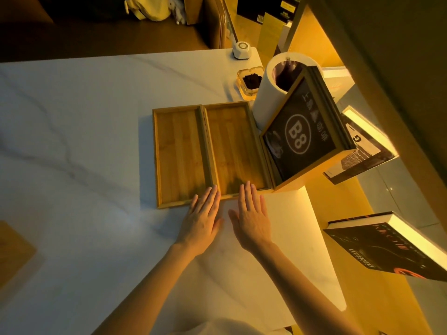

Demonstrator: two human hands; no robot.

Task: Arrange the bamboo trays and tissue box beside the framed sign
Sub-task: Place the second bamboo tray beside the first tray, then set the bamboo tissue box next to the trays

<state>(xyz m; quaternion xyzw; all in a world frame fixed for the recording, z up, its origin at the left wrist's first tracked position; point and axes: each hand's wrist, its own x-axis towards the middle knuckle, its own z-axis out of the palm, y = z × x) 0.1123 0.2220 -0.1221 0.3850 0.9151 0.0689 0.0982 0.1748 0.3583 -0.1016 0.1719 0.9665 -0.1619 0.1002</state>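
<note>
Two empty bamboo trays lie side by side on the white marble table: the left tray and the right tray. The right tray's far side touches the framed "B8" sign, which stands tilted on its wooden base. Behind the sign rises a white cylindrical tissue holder. My left hand lies flat with its fingertips on the near rim where the trays meet. Flat beside it, my right hand touches the right tray's near rim. Neither hand holds anything.
A glass ashtray with dark grounds and a small white device sit at the table's far right corner. Books lean on lit yellow shelves at the right. A wooden board corner shows at the left edge.
</note>
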